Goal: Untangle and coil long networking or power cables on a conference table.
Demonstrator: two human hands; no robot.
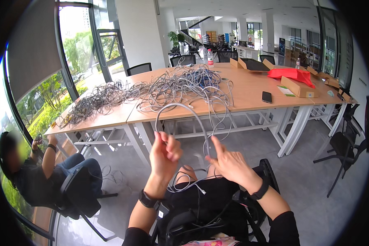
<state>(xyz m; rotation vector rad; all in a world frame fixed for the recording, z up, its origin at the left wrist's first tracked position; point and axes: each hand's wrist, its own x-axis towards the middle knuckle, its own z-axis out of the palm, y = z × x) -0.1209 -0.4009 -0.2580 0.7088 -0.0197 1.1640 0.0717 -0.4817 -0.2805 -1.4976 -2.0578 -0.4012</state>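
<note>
A grey network cable (pixel 182 105) arches upward between my hands, above my lap. My left hand (pixel 165 150) has its fingers curled around the cable's left end of the arch. On the other side, my right hand (pixel 230 161) has its index finger extended and its thumb beside the cable, which runs between them. Loose grey loops with a light-coloured connector (pixel 204 192) lie on my lap. Beyond my hands, a large tangle of grey cables (pixel 169 83), with blue ones (pixel 203 77) among them, is heaped on the wooden table; some strands hang over its front edge.
A phone (pixel 267 97), a cardboard box (pixel 298 87), a red bag (pixel 290 75) and a plastic bottle (pixel 210 58) are on the table (pixel 246 92). At the left, a seated person (pixel 27 181) handles cable. An office chair (pixel 344 144) stands at the right.
</note>
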